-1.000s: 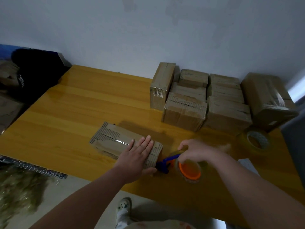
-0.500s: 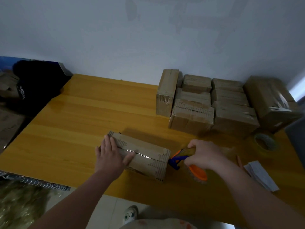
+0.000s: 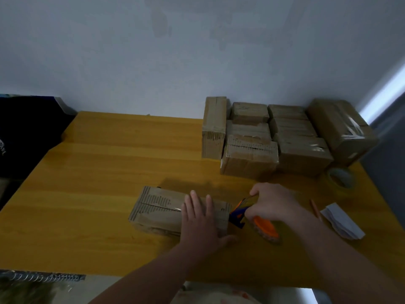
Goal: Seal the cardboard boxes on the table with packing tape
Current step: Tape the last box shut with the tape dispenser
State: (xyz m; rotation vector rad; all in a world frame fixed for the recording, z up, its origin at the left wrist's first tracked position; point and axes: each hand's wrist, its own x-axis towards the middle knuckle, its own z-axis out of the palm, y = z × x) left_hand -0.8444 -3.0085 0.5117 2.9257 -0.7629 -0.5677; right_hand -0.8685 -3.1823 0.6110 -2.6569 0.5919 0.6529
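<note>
**A box lies crosswise on the desk, with the dispenser at its right end**

The cardboard box [image 3: 157, 207] lies near the front edge of the yellow wooden desk [image 3: 109, 167]. Its long axis runs left to right, with the right end angled slightly toward the person. A seam runs along the top, with a glossy strip of tape on it, and corrugated edges show at the left end. The left hand [image 3: 200, 224] lies palm down on the right half of the box, fingers straight and pointing away, thumb spread. The right hand [image 3: 274, 202] is curled around a blue and orange tape dispenser [image 3: 241, 212], whose nose meets the box's right end. Stacked boxes [image 3: 249, 159] stand against the wall, well apart from it.
</note>
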